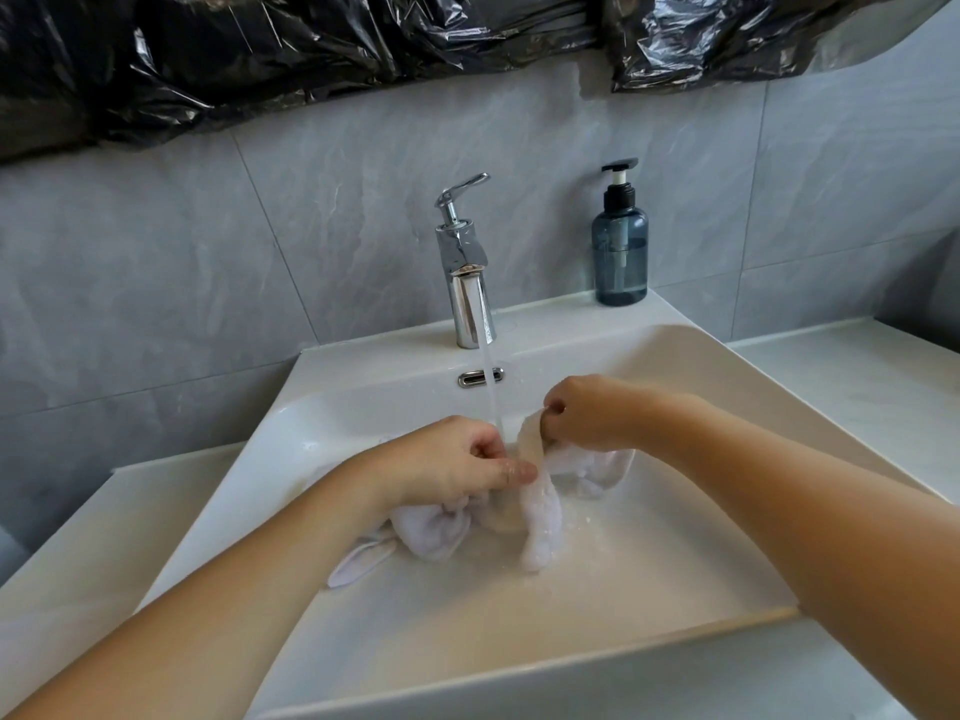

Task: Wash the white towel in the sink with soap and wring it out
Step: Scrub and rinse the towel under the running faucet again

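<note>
A white rectangular sink fills the lower part of the view, set against a grey tiled wall. Crumpled black plastic sheeting hangs above the sink along the top of the wall. On the sink's back ledge stands a chrome tap with its lever raised, and a thin stream of water runs from it down into the basin. To the right of the tap, also on the back ledge, stands a blue-grey pump bottle of soap.

The white towel lies wet and bunched in the middle of the sink basin, directly under the tap. Its long axis runs roughly left to right across the basin, with loose ends trailing toward the sink's front and left.

Both bare forearms reach in from the sink's front edge. The left hand grips a bunch of the towel at its left part, fingers curled round the cloth. The right hand pinches a raised fold at its right part, slightly nearer the tap. The stream of water falls between the two hands, onto the stretch of towel held between them.

The hands sit close together on either side of the stream, neither clearly nearer the towel's middle. Judging from this, the towel is being wetted or rinsed; wringing would call for a twist along that left-to-right axis.
</note>
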Motion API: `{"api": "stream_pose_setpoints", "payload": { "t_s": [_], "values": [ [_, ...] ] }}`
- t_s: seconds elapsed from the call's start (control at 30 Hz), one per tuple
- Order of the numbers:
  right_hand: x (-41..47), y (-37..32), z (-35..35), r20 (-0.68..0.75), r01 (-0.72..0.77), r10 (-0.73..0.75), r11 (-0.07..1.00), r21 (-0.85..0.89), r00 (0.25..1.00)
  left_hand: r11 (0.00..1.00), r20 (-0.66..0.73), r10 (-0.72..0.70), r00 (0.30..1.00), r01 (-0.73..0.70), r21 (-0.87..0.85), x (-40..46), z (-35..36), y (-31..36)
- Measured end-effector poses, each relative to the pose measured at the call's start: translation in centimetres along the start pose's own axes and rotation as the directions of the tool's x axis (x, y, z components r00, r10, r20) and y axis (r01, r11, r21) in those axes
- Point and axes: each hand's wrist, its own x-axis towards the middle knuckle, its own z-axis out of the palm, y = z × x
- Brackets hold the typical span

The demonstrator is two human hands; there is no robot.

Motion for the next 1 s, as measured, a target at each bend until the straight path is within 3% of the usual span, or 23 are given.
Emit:
{"api": "stream_pose_setpoints", "payload": {
  "t_s": [0.07, 0.2, 0.27, 0.4, 0.5, 0.63, 0.73, 0.87, 1.0],
  "values": [
    [0.1, -0.4, 0.2, 0.034, -0.001, 0.001, 1.0, -0.008, 0.999, 0.998, -0.012, 0.003, 1.0, -0.003, 0.065, -0.5, 0.3, 0.2],
    [0.3, -0.7, 0.4, 0.02, 0.006, -0.006, 1.0, 0.004, 1.0, 0.888, -0.073, 0.044, 0.996, -0.006, 0.46, -1.2, 2.9, 1.3],
    [0.4, -0.4, 0.3, 0.001, -0.014, 0.014, 1.0, 0.0, 1.0, 0.876, -0.101, 0.046, 0.994, 0.009, 0.483, -1.2, 3.0, 1.7],
    [0.4, 0.3, -0.5, -0.14, -0.065, 0.07, 0.997, 0.036, 0.988, 0.959, -0.182, -0.004, 0.983, 0.056, 0.278, -0.4, 1.2, 1.1],
    [-0.8, 0.3, -1.6, -0.247, -0.063, 0.065, 0.998, 0.016, 0.967, 0.999, -0.231, -0.019, 0.973, 0.025, 0.023, -0.7, 0.6, 0.8],
    [-3.3, 0.4, -3.8, -0.36, -0.084, 0.063, 0.996, -0.042, 0.931, 0.953, -0.221, -0.06, 0.973, -0.011, -0.303, -1.8, 0.2, 2.4],
    [-5.6, 0.8, -6.8, -0.42, -0.097, 0.056, 0.992, -0.078, 0.906, 0.849, -0.189, -0.114, 0.975, -0.003, -0.528, -3.3, -0.5, 5.0],
    [-7.9, 0.5, -10.3, -0.498, -0.128, 0.035, 0.98, -0.155, 0.867, 0.815, -0.106, -0.021, 0.994, -0.044, -0.578, -5.9, -1.9, 8.9],
    [-9.7, -0.3, -13.2, -0.562, -0.12, -0.002, 0.976, -0.18, 0.827, 0.751, -0.12, 0.159, 0.98, -0.199, -0.629, -8.4, -4.2, 11.6]
  ]
}}
